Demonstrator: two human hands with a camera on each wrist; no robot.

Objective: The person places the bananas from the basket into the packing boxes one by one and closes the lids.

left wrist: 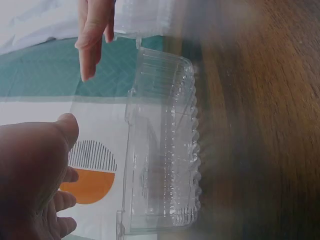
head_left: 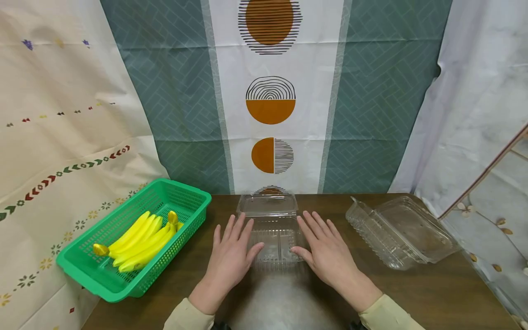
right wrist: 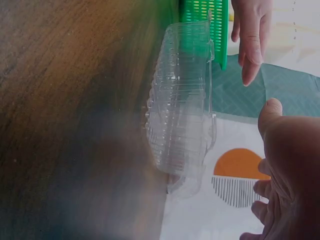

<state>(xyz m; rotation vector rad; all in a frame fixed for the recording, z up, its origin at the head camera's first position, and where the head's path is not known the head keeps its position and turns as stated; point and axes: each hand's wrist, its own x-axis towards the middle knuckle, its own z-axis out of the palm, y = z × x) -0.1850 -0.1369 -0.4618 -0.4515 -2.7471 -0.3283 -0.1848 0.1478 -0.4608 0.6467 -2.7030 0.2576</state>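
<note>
A clear plastic clamshell container [head_left: 270,247] sits on the wooden table with its lid [head_left: 268,205] raised at the back. My left hand [head_left: 231,256] is held palm-down near its left side, fingers stretched forward. On the opposite side, my right hand [head_left: 330,259] is spread the same way. Both wrist views show the hands above the container's rim level, apart from its ribbed wall [left wrist: 185,150]. Neither hand holds anything. In the right wrist view the container [right wrist: 180,100] stands on its base between the hands.
At left, a green plastic basket [head_left: 101,288] holds yellow bananas [head_left: 142,240] in bunches. A second clear clamshell [head_left: 416,229] lies unfolded at right. Behind the table [head_left: 449,293] hangs a patterned curtain [head_left: 272,64], with more cloth along both sides.
</note>
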